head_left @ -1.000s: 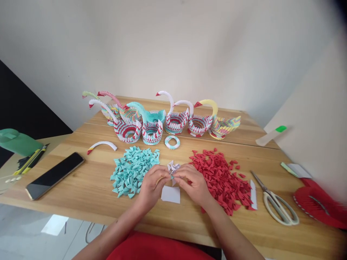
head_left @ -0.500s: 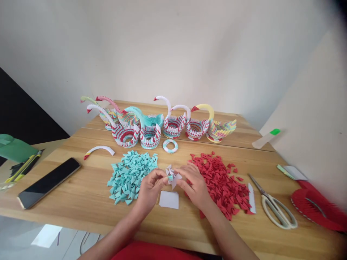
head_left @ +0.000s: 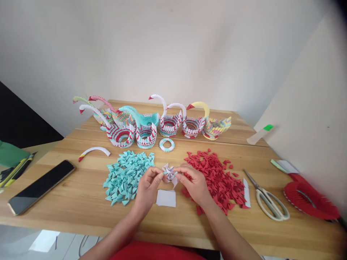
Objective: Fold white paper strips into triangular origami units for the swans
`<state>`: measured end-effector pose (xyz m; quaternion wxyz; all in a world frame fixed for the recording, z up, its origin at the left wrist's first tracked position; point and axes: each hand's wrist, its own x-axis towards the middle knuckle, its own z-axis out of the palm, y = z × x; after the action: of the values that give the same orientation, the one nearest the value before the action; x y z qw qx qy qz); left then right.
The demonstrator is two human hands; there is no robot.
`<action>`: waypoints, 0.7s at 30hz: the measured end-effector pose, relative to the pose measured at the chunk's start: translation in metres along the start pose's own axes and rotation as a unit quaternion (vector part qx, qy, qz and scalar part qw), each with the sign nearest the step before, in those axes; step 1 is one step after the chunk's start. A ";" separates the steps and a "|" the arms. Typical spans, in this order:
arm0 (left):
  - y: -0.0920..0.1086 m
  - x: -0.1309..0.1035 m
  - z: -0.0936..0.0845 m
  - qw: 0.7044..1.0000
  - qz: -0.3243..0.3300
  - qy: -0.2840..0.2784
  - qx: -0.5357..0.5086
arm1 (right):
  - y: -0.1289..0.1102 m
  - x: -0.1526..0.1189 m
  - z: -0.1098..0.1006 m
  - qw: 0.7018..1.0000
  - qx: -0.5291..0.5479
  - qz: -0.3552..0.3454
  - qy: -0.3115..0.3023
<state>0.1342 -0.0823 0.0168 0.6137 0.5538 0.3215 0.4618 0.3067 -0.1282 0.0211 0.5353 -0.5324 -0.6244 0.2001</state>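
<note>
In the head view, the person's left hand (head_left: 148, 184) and right hand (head_left: 195, 182) meet near the centre of the frame. The fingertips of both pinch opposite sides of a small white folded-paper piece (head_left: 169, 172) with bits of turquoise on it, held above the wooden table (head_left: 89, 202). Just below the piece lies a stack of white paper (head_left: 166, 198). Left of the hands spreads a pile of turquoise folded pieces (head_left: 126, 177); to their right, a pile of red folded pieces (head_left: 218, 180), partly behind the right hand. A white and turquoise ring (head_left: 167, 144) lies above the piece, in front of a group of paper swans (head_left: 169, 122) across the upper middle. A curved white neck (head_left: 96, 149) and a phone (head_left: 42, 187) lie at the left, and scissors (head_left: 271, 202) at the lower right, beside a red paper form (head_left: 311, 198).
</note>
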 end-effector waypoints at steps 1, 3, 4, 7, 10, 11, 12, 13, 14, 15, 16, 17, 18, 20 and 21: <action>0.001 0.000 0.000 1.000 0.002 0.006 0.013 | 0.000 0.000 -0.001 1.000 -0.003 -0.008 0.002; 0.001 -0.001 0.000 0.999 0.009 0.016 0.047 | -0.001 0.001 -0.002 1.000 -0.003 -0.024 0.007; 0.001 -0.001 -0.001 0.998 0.014 0.020 0.064 | -0.002 0.001 -0.002 1.000 -0.001 -0.029 0.009; -0.001 -0.001 -0.002 0.994 0.024 0.033 0.098 | -0.002 0.000 -0.003 1.000 0.009 -0.026 0.005; -0.004 -0.001 -0.003 0.994 0.023 0.033 0.106 | -0.001 -0.001 -0.004 1.000 -0.002 -0.018 -0.002; -0.004 -0.001 -0.003 0.994 0.022 0.030 0.106 | 0.000 -0.001 -0.004 1.000 -0.010 -0.018 0.000; -0.005 0.000 -0.003 0.994 0.021 0.028 0.107 | 0.001 -0.001 -0.005 1.000 -0.019 -0.021 0.005; -0.005 0.000 -0.003 0.994 0.020 0.027 0.107 | 0.001 0.000 -0.005 0.999 -0.029 -0.027 0.010; -0.004 0.000 -0.004 0.994 0.019 0.027 0.108 | 0.002 0.000 -0.005 0.998 -0.040 -0.036 0.016; -0.003 0.000 -0.003 0.993 0.017 0.029 0.110 | 0.003 0.000 -0.005 0.997 -0.050 -0.047 0.019; -0.002 0.000 -0.003 0.993 0.016 0.032 0.111 | 0.003 0.001 -0.006 0.996 -0.060 -0.060 0.019; -0.002 0.000 -0.003 0.993 0.016 0.034 0.113 | 0.003 0.001 -0.006 0.995 -0.068 -0.074 0.016; -0.001 0.000 -0.004 0.993 0.015 0.036 0.113 | 0.002 0.002 -0.007 0.993 -0.073 -0.088 0.012; 0.000 0.000 -0.004 0.993 0.013 0.036 0.115 | 0.001 0.003 -0.008 0.991 -0.078 -0.110 0.008; -0.001 0.000 -0.004 0.993 0.011 0.036 0.114 | 0.000 0.003 -0.008 0.990 -0.079 -0.117 0.007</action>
<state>0.1309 -0.0809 0.0154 0.5295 0.6070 0.3880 0.4479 0.3140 -0.1281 0.0255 0.5160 -0.4973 -0.6926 0.0822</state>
